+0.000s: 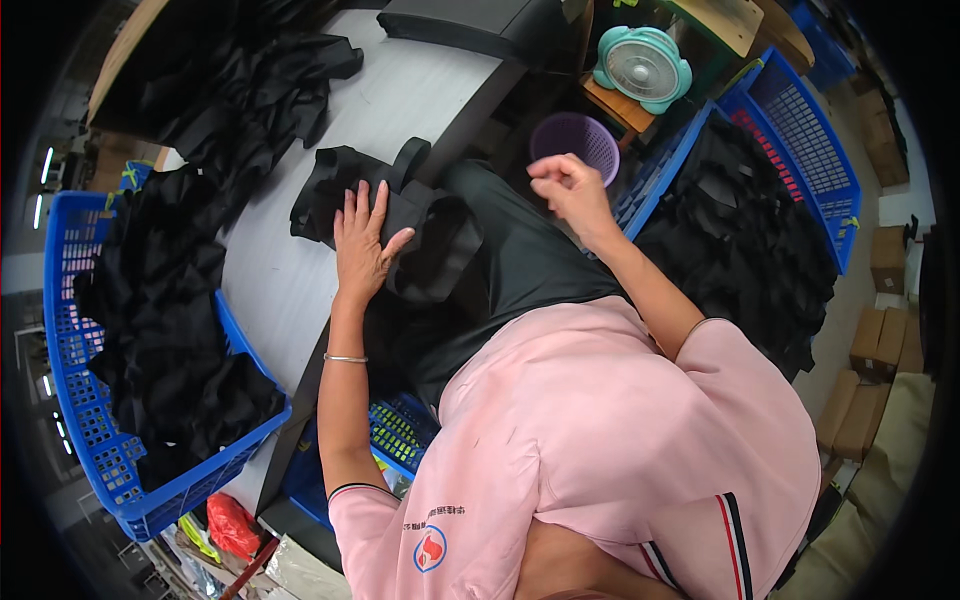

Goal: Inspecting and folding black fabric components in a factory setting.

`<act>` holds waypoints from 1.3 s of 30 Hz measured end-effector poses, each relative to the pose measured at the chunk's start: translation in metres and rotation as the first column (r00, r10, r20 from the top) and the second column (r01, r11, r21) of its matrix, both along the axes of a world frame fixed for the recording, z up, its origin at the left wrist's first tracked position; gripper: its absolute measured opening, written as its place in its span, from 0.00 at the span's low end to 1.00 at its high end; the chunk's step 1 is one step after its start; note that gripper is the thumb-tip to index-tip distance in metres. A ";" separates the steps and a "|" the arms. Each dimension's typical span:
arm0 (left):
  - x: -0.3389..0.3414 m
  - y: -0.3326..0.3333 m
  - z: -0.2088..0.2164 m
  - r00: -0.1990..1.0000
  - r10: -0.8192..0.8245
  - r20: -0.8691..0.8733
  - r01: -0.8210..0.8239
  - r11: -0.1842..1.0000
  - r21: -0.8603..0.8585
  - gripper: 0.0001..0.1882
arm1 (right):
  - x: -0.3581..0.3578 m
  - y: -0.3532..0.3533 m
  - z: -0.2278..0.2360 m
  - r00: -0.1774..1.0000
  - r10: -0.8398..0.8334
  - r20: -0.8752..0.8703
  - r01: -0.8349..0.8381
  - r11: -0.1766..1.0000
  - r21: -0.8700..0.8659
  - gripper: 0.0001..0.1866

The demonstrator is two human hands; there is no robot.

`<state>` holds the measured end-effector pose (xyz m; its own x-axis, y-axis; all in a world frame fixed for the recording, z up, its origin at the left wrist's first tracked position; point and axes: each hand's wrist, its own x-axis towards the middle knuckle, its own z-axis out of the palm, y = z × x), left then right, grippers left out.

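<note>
We are looking down on a pale grey worktable [290,290] in a cluttered workroom, with cardboard boxes [880,350] standing along the far right wall. To the left of the left hand, a blue plastic crate [100,440] is sitting beside the table, heaped with black fabric pieces [160,330]. To the right of the right hand, a second blue crate [800,130] is holding another black heap [740,240]. Just beyond the right hand, a purple mesh basket [580,140] is standing, its contents not visible to us, and a small teal fan [642,66] is resting further off. More black cloth [240,90] is lying across the table's far end.

We are observing the left hand [362,245] pressing flat, fingers spread apart, on a folded black garment [400,225] at the table's near edge. The right hand [570,190] is hovering over the person's lap, fingertips drawn loosely together; we cannot tell whether it is pinching anything.
</note>
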<state>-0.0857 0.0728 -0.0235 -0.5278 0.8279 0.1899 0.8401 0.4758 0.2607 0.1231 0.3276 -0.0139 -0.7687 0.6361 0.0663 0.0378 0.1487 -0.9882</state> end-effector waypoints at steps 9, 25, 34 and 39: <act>0.006 0.002 0.001 0.999 0.026 -0.030 -0.027 1.000 -0.005 0.42 | -0.043 -0.068 -0.033 0.971 0.235 -0.054 -0.224 0.802 -0.554 0.33; 0.020 0.015 -0.004 0.996 0.086 -0.013 -0.084 0.990 0.113 0.45 | -0.028 -0.056 -0.027 0.977 0.194 -0.086 -0.197 0.679 -0.707 0.38; 0.051 0.007 0.061 0.843 0.189 0.503 -0.519 0.530 0.670 0.10 | -0.009 -0.035 -0.035 0.989 0.144 -0.028 -0.116 0.651 -0.751 0.26; 0.011 0.009 0.067 0.945 0.268 0.187 -0.326 0.730 0.601 0.20 | 0.027 -0.013 -0.025 0.976 0.218 -0.025 -0.187 0.766 -0.615 0.17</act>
